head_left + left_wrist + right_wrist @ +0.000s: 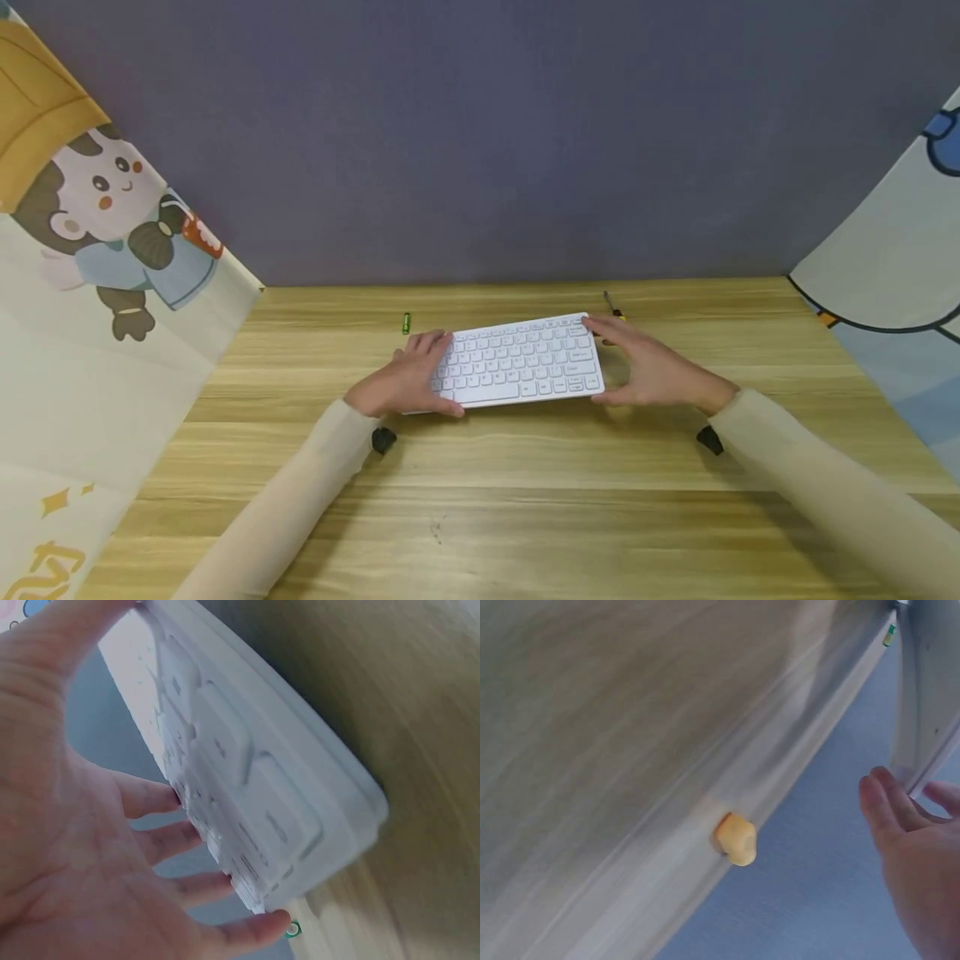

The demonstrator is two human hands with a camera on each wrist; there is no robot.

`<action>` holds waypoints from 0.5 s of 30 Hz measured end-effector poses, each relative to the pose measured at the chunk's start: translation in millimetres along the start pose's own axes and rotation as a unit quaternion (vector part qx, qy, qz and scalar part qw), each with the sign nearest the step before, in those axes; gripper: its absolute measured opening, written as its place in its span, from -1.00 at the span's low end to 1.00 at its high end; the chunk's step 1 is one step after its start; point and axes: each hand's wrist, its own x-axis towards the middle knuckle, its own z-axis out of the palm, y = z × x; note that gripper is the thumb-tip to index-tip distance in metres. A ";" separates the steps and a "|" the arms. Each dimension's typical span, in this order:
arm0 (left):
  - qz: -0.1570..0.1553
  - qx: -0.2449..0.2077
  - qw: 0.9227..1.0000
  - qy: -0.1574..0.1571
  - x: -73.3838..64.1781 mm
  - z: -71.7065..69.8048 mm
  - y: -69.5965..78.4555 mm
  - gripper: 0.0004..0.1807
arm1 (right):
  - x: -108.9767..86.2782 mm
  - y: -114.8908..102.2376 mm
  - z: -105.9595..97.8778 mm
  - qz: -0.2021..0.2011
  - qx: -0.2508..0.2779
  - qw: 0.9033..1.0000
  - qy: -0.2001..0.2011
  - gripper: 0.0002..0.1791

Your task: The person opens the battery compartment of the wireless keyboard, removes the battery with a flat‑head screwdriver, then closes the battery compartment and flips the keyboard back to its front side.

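A white compact keyboard [517,362], keys facing up, is held between both hands and slants slightly, its right end farther back. My left hand [408,379] grips its left end, thumb at the front edge and fingers at the far edge. In the left wrist view the fingertips touch the far edge of the keyboard [247,787]. My right hand [652,362] holds the right end by its two corners, thumb near and fingers far. The right wrist view shows the pale underside of the keyboard [922,697] lifted over the table, with fingertips at its edge.
On the wood-grain table [487,517], a small green cylinder [407,323] lies behind the left hand. A screwdriver [615,308] with a yellow and black handle lies behind the keyboard's right end. A dark grey panel [480,150] rises at the table's back edge.
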 end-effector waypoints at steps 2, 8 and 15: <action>0.000 0.009 1.000 0.000 0.8 0.2 0.5 0.34 | 0.9 2.2 2.2 0.011 -0.005 1.000 -0.013 0.23; -0.014 0.029 0.999 -0.005 3.9 1.7 3.5 0.35 | 4.0 6.6 8.2 0.042 -0.017 0.998 -0.050 0.31; -0.041 0.061 0.997 -0.027 6.2 3.4 7.3 0.38 | 8.8 11.4 16.3 0.064 -0.014 0.995 -0.078 0.33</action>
